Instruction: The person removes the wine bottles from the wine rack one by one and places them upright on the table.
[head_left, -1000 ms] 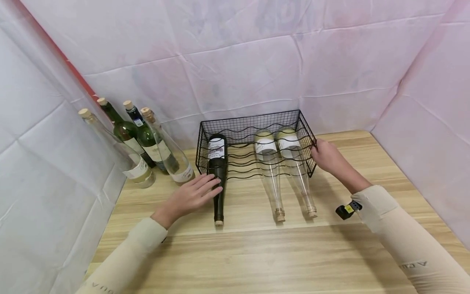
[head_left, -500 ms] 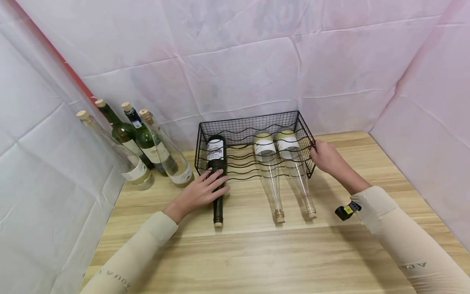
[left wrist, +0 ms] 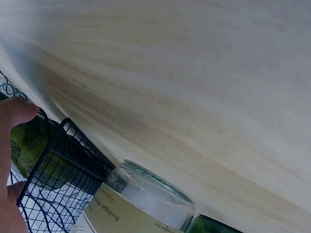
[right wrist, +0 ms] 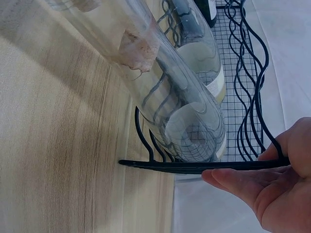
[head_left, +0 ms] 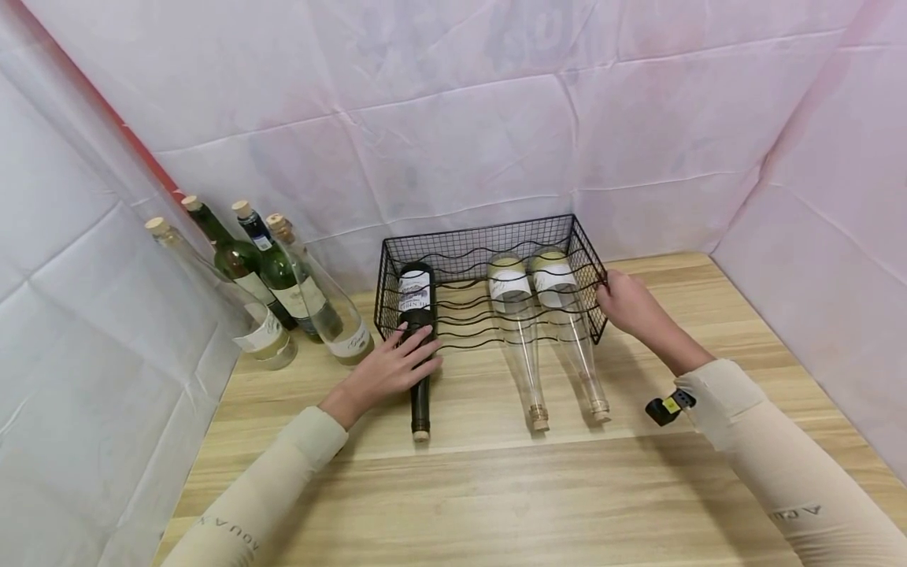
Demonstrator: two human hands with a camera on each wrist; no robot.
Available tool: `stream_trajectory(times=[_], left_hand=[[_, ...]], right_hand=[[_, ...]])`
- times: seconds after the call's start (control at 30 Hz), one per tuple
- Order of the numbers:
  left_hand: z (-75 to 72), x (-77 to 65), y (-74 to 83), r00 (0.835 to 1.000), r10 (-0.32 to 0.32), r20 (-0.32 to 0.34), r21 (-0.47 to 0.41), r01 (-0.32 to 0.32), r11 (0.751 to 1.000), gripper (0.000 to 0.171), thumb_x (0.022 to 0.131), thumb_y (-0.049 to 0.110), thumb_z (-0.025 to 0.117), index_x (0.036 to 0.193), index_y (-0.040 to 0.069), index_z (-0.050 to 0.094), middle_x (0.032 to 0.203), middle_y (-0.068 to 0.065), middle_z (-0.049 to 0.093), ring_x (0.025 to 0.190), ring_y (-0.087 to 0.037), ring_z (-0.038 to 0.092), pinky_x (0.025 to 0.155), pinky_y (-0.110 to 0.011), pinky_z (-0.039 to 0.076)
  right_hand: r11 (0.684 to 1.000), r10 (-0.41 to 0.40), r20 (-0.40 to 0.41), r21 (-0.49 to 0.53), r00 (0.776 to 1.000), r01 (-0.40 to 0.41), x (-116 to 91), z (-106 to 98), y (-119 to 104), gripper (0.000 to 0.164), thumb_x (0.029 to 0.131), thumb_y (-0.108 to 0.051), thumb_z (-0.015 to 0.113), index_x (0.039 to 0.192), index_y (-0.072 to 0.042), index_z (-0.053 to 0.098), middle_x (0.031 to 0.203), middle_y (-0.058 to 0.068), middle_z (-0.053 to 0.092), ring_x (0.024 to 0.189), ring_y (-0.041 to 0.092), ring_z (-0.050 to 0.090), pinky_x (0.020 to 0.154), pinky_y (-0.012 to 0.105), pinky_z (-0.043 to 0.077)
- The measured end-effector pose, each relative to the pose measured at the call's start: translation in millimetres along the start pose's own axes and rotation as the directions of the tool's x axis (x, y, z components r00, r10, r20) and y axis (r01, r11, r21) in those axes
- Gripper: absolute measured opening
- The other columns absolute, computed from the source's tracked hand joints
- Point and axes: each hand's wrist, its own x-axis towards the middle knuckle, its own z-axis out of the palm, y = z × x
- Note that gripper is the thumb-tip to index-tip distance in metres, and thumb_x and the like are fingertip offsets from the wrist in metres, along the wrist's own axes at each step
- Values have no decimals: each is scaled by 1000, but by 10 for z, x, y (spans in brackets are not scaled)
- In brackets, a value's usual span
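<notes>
A black wire wine rack (head_left: 476, 233) stands near the back wall. In the head view a dark wine bottle (head_left: 421, 402) lies in its left part, neck towards me. My left hand (head_left: 388, 370) rests over that bottle's neck at the rack's front left corner, fingers spread and fairly straight. Two clear corked bottles (head_left: 520, 339) lie side by side in the rack's right part. At the right side, my right hand (head_left: 625, 303) grips the rack's top edge; the right wrist view shows its fingers (right wrist: 243, 182) and thumb on either side of the wire.
Several corked bottles stand to the left of the rack, among them a green bottle (head_left: 283, 276) and a clear bottle (head_left: 340, 315) close to it. Pale fabric walls (head_left: 453, 142) enclose the wooden table (head_left: 482, 504) at the back and sides.
My left hand has moved slightly right and forward, further over the dark bottle's neck. The right hand keeps its hold on the rack, and the bottles look unmoved.
</notes>
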Motion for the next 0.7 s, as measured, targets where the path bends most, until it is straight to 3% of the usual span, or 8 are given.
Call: stream_trajectory(times=[0.43, 0.7], left_hand=[[13, -7, 25, 999, 21, 49, 37, -23, 999, 52, 98, -7, 18, 126, 13, 57, 139, -13, 48, 130, -37, 37, 97, -55, 43], [-8, -13, 45, 1000, 27, 14, 62, -28, 998, 48, 98, -4, 20, 122, 13, 58, 130, -11, 56, 126, -37, 42, 96, -56, 44]], right_hand=[[1000, 2, -6, 9, 1000, -2, -17, 11, 14, 20, 97, -9, 34, 83, 1, 44, 66, 11, 42, 54, 25, 42, 45, 35, 37], [1000, -2, 7, 9, 1000, 2, -19, -8, -21, 20, 98, -9, 35, 85, 2, 45, 65, 9, 41, 55, 24, 43, 46, 35, 37]])
